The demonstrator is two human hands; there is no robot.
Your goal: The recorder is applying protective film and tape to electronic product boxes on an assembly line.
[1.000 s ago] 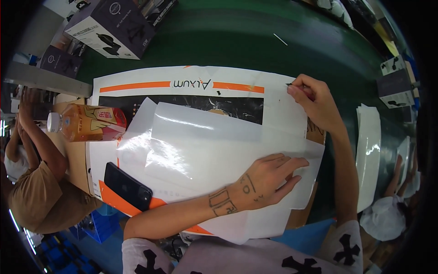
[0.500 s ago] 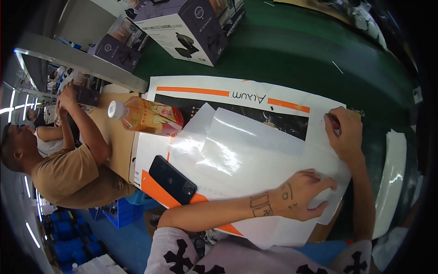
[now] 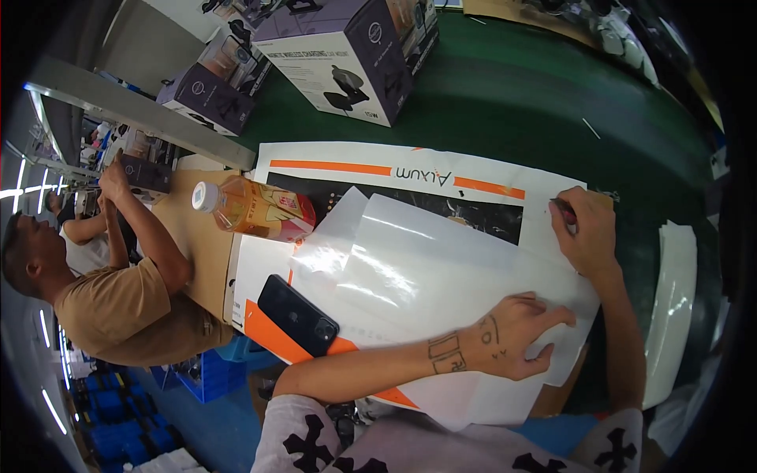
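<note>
My left hand (image 3: 516, 335) rests on the right part of the glossy translucent sheets (image 3: 441, 292), thumb and forefinger apart, with nothing seen in it. The sheets overlap one another on a white, orange and black printed poster (image 3: 323, 155). At the poster's right edge, my right hand (image 3: 587, 232) is closed around a small dark object with a reddish part (image 3: 564, 211); most of it is hidden by the fingers, so I cannot tell its kind. A dark smartphone (image 3: 298, 314) lies beside my left forearm. Behind it, a bottle of orange drink (image 3: 256, 209) with a white cap lies on its side.
Purple and white product boxes (image 3: 339, 67) stand at the back on the green table (image 3: 505, 94). A long white glossy strip (image 3: 672, 311) lies at the right. Left of a grey metal bar (image 3: 142, 110), a person in a brown shirt (image 3: 134, 307) handles a box.
The view has shifted slightly, so the boxes and poster sit a little lower. Both hands keep nearly the same place and pose on the sheets and poster.
</note>
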